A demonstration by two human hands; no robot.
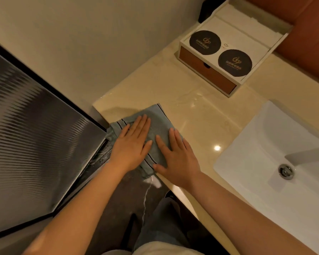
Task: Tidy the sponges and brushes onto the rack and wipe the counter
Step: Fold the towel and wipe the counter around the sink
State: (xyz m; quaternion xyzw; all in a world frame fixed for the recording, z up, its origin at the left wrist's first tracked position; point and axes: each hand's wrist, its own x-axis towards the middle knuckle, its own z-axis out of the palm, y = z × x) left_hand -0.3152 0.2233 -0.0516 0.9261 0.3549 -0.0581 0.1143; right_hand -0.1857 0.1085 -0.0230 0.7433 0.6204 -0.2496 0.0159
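Two hands were pressed flat on the cloth (156, 116).
Left hand (131, 144) and right hand (177, 159) were laid side by side, fingers straight, at a corner of the counter (191, 116).

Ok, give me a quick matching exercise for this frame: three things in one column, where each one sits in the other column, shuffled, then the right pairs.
Things
1. blue-grey cloth
2. black round coasters
3. white basin

Places
A. at the right side of the counter, as the person stands
B. pressed flat under the left hand and right hand, at the counter's near left corner
C. on top of the drawer box at the back, by the wall

Pairs: 1-B, 2-C, 3-A.
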